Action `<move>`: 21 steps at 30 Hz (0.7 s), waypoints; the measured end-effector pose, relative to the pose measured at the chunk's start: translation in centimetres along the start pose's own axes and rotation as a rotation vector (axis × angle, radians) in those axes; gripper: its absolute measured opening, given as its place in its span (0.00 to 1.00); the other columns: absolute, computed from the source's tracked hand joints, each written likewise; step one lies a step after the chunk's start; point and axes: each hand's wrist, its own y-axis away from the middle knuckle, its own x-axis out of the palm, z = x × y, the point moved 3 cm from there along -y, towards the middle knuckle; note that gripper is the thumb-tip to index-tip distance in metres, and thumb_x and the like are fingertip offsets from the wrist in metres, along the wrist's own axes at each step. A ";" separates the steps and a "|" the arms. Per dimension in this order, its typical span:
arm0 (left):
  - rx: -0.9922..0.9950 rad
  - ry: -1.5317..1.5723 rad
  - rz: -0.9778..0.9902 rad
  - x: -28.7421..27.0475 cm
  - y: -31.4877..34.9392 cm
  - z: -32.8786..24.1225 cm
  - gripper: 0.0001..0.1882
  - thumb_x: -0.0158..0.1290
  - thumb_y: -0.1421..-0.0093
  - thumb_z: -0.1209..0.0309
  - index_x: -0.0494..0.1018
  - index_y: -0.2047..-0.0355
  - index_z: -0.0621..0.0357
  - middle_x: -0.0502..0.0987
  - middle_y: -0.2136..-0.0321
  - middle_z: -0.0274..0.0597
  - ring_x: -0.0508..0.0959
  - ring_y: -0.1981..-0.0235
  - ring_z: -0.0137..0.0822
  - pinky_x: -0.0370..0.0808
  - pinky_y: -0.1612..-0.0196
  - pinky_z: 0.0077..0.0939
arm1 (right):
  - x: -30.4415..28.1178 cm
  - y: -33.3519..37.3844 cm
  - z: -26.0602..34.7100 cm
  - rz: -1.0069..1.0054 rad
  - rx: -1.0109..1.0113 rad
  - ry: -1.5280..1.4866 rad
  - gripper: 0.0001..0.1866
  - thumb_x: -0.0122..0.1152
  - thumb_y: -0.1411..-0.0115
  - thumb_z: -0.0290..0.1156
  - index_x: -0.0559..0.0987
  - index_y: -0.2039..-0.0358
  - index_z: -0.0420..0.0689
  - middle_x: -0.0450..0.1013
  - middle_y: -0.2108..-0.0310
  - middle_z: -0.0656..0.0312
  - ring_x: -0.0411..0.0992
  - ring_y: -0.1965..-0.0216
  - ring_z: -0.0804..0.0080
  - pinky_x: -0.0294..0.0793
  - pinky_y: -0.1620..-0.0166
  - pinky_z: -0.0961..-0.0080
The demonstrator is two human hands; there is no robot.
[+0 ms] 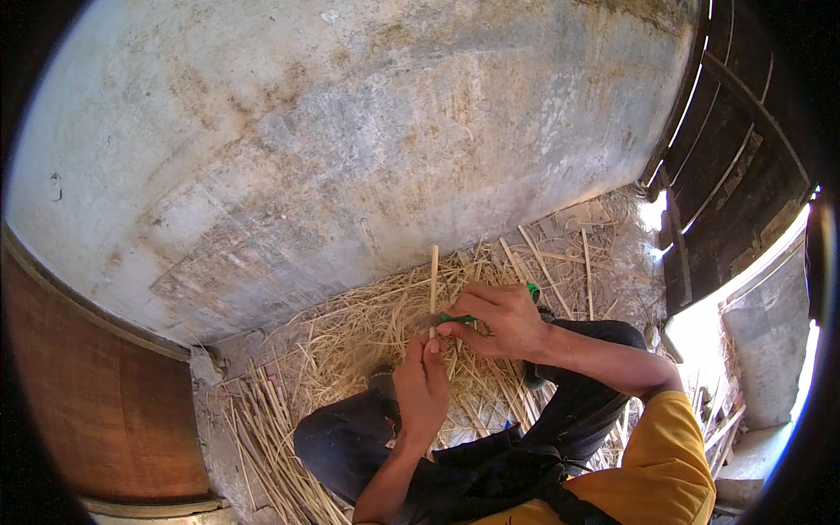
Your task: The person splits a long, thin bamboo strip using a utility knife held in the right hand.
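A pale, narrow strip of what looks like bamboo (pixel 434 278) stands away from me, its near end pinched between the thumb and fingers of my left hand (pixel 422 383). My right hand (pixel 497 322) is closed around a green-handled knife (pixel 458 318). A bit of the green shows on either side of my fist. The dark blade lies against or right beside the strip, just beyond my left fingertips; its edge is too small to make out. Beneath both hands spreads a heap of thin curly shavings (pixel 350 337).
A bundle of long split strips (pixel 271 437) lies on the floor at my left. More loose strips (pixel 588 271) lie at the far right of the shavings. A stained wall (pixel 376 149) rises close ahead. My bent knees in dark trousers (pixel 346 429) flank the work. Dark wooden boards (pixel 735 166) stand at right.
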 end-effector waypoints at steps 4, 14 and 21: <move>-0.037 -0.001 0.000 0.0 0.2 0.6 0.12 0.43 0.26 0.67 0.71 0.62 0.64 0.72 0.81 0.44 0.72 0.82 0.36 0.68 0.75 0.32 | -0.4 -0.4 -0.6 -0.030 0.041 0.008 0.11 0.77 0.49 0.31 0.81 0.69 0.44 0.76 0.74 0.62 0.75 0.79 0.65 0.71 0.78 0.71; 0.060 -0.102 -0.026 -0.2 0.1 -0.3 0.11 0.44 0.26 0.68 0.71 0.62 0.64 0.71 0.82 0.47 0.72 0.82 0.38 0.67 0.76 0.32 | -0.4 -0.8 -1.6 -0.066 0.051 -0.015 0.11 0.77 0.48 0.29 0.82 0.67 0.43 0.78 0.72 0.59 0.77 0.75 0.63 0.73 0.76 0.72; 0.058 -0.117 0.038 0.3 1.5 -0.4 0.12 0.46 0.27 0.66 0.72 0.61 0.62 0.71 0.81 0.45 0.71 0.83 0.36 0.68 0.75 0.32 | -3.5 -2.6 -8.0 -0.168 0.502 0.092 0.10 0.67 0.38 0.34 0.80 0.64 0.41 0.76 0.73 0.59 0.73 0.77 0.70 0.72 0.71 0.71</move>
